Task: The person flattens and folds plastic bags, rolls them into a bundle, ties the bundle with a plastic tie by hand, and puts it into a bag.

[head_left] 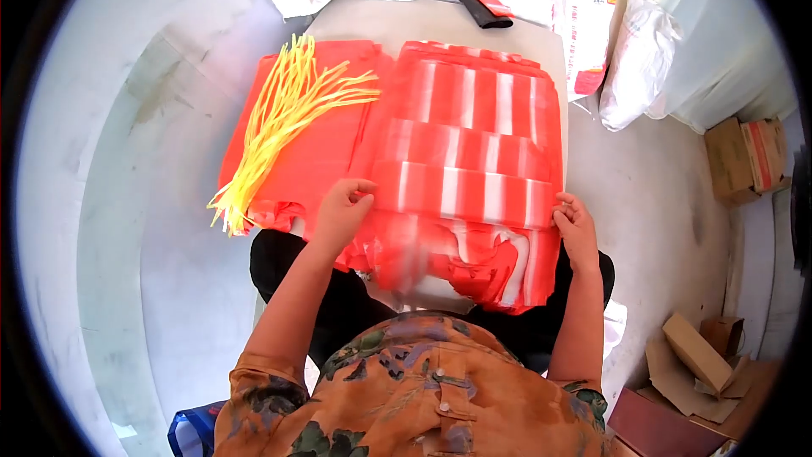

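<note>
A pile of red and white striped plastic bags (pixel 469 106) lies on the table in front of me. Across its near part runs a folded striped plastic bag (pixel 463 195). My left hand (pixel 345 211) pinches at this bag's left edge, thumb and forefinger together. At the opposite edge, my right hand (pixel 576 227) has its fingers closed on the bag's right side. Crumpled red and white plastic (pixel 482 267) hangs over the table's near edge towards my lap. To the left is a plain red stack (pixel 334 131), with a bundle of yellow strips (pixel 275 127) spread over it.
The table (pixel 364 21) has a dark and red-striped roll (pixel 479 0) at its far edge. White printed sacks (pixel 541 0) stand behind, with a white bundle (pixel 639 59) at right. Cardboard boxes (pixel 746 159) and flattened cardboard (pixel 694 372) lie on the right.
</note>
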Tool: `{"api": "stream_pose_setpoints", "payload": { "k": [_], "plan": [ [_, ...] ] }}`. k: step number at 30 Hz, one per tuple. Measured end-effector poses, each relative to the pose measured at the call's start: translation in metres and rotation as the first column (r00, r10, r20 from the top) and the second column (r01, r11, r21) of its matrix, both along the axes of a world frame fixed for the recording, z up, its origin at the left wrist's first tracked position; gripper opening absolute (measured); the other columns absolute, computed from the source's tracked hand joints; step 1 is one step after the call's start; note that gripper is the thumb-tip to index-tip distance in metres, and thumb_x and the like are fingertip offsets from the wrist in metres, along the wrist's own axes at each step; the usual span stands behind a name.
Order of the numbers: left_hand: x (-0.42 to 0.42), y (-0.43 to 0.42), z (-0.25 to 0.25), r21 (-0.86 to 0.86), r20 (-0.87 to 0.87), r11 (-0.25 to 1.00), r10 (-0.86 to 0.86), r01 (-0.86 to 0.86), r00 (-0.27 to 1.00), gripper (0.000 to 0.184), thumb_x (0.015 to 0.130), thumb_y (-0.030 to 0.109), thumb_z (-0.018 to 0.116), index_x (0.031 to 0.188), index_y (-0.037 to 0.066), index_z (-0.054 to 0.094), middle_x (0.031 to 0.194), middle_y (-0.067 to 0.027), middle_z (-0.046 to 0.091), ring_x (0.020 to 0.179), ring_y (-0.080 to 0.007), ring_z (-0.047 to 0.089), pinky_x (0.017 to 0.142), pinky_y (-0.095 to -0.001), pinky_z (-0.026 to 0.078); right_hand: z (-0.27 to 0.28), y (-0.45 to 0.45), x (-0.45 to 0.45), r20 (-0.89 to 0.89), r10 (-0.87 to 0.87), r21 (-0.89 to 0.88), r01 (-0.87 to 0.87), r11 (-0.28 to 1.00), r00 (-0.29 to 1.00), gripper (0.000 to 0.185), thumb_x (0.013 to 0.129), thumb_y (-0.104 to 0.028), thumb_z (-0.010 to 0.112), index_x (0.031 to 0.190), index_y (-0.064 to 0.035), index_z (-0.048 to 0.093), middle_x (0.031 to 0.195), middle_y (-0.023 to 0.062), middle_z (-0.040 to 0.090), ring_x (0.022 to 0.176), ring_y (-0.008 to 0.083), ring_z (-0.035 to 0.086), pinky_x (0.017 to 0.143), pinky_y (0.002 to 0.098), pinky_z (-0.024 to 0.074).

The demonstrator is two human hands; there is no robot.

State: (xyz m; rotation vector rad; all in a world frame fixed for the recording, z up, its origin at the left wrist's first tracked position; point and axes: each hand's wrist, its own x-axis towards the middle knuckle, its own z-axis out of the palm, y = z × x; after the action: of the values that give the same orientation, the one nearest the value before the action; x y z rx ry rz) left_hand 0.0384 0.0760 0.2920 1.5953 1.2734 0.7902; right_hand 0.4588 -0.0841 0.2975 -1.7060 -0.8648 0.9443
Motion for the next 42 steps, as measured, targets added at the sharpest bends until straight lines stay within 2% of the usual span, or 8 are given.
{"api": "stream_pose_setpoints", "payload": {
  "k": [2, 8, 11, 17, 23, 28, 32, 42],
  "plan": [
    [0.002, -0.002, 0.003, -0.035, -0.005, 0.999, 0.020, -0.020, 1.000, 0.021, 0.097, 0.006, 0.067, 0.117, 0.001, 0.072, 0.098, -0.0003, 0.070, 0.086, -0.0079, 0.061, 0.077, -0.0243, 0.050, 0.003, 0.003, -0.001, -0.045, -0.002, 0.004, 0.002, 1.000, 0.999, 0.036, 0.101, -0.004, 0.057, 0.136, -0.0022, 0.058, 0.095, -0.0009, 0.066, 0.081, 0.0059, 0.058, 0.067, 0.0211, 0.0411],
    [0.000, 0.002, -0.012, 0.008, -0.048, 1.000, 0.000, 0.001, 0.999, 0.022, 0.093, 0.013, 0.070, 0.112, 0.002, 0.075, 0.103, -0.0074, 0.074, 0.089, -0.0153, 0.067, 0.082, -0.0308, 0.055, 0.001, 0.004, 0.006, -0.074, 0.042, -0.016, -0.043, 0.999, 0.996, 0.042, 0.100, -0.004, 0.058, 0.142, -0.0047, 0.054, 0.097, -0.0014, 0.066, 0.079, 0.0050, 0.055, 0.068, 0.0208, 0.0408],
    [0.004, 0.002, -0.011, 0.004, -0.073, 0.999, -0.031, 0.032, 0.997, 0.023, 0.097, 0.009, 0.068, 0.118, -0.001, 0.072, 0.099, -0.0013, 0.071, 0.089, -0.0101, 0.063, 0.082, -0.0262, 0.052, -0.002, 0.005, 0.006, -0.066, 0.042, -0.025, -0.044, 0.999, 0.997, 0.044, 0.100, -0.004, 0.059, 0.143, -0.0053, 0.056, 0.102, 0.0003, 0.066, 0.083, 0.0069, 0.055, 0.072, 0.0223, 0.0442],
    [0.007, 0.006, -0.020, -0.064, 0.001, 0.998, 0.023, -0.023, 1.000, 0.023, 0.099, 0.011, 0.068, 0.117, -0.003, 0.070, 0.101, -0.0029, 0.071, 0.091, -0.0097, 0.063, 0.084, -0.0259, 0.052, -0.005, 0.009, 0.007, -0.089, 0.063, 0.001, -0.063, 0.998, 0.994, 0.048, 0.100, -0.004, 0.059, 0.147, -0.0046, 0.053, 0.101, -0.0003, 0.066, 0.083, 0.0064, 0.056, 0.072, 0.0219, 0.0447],
    [0.009, 0.006, -0.012, -0.214, 0.060, 0.977, 0.015, -0.002, 0.998, 0.017, 0.099, 0.014, 0.070, 0.108, -0.001, 0.071, 0.096, -0.0016, 0.070, 0.087, -0.0086, 0.062, 0.077, -0.0261, 0.051, -0.008, 0.010, 0.008, -0.086, 0.069, -0.012, -0.070, 0.997, 0.994, 0.052, 0.100, -0.004, 0.059, 0.152, -0.0058, 0.050, 0.101, 0.0008, 0.066, 0.084, 0.0069, 0.056, 0.075, 0.0218, 0.0453],
    [0.003, 0.011, -0.019, -0.145, -0.069, 0.989, -0.031, 0.021, 0.997, 0.016, 0.096, 0.016, 0.072, 0.099, 0.000, 0.072, 0.086, -0.0009, 0.070, 0.079, -0.0089, 0.062, 0.071, -0.0273, 0.050, -0.017, 0.009, 0.017, -0.154, 0.148, 0.044, -0.143, 0.989, 0.977, 0.061, 0.097, -0.004, 0.060, 0.156, -0.0075, 0.044, 0.101, -0.0020, 0.066, 0.076, 0.0042, 0.053, 0.067, 0.0200, 0.0416],
    [0.009, 0.008, -0.008, -0.209, -0.053, 0.978, 0.007, -0.018, 0.999, 0.016, 0.095, 0.016, 0.072, 0.095, 0.000, 0.071, 0.082, 0.0004, 0.067, 0.074, -0.0076, 0.059, 0.066, -0.0262, 0.048, 0.005, 0.006, 0.019, -0.190, 0.204, -0.036, -0.215, 0.976, 0.960, 0.074, 0.092, -0.002, 0.063, 0.162, -0.0073, 0.038, 0.109, 0.0063, 0.068, 0.099, 0.0126, 0.062, 0.088, 0.0270, 0.0491],
    [0.009, 0.007, -0.003, -0.226, -0.037, 0.974, 0.013, -0.021, 0.999, 0.014, 0.098, 0.013, 0.069, 0.093, 0.001, 0.069, 0.081, 0.0026, 0.063, 0.075, -0.0061, 0.056, 0.068, -0.0248, 0.046, 0.011, 0.015, 0.005, -0.128, 0.190, -0.046, -0.197, 0.979, 0.973, 0.076, 0.090, -0.001, 0.065, 0.161, -0.0035, 0.036, 0.098, 0.0047, 0.070, 0.092, 0.0119, 0.063, 0.087, 0.0272, 0.0495]
  ]
}}
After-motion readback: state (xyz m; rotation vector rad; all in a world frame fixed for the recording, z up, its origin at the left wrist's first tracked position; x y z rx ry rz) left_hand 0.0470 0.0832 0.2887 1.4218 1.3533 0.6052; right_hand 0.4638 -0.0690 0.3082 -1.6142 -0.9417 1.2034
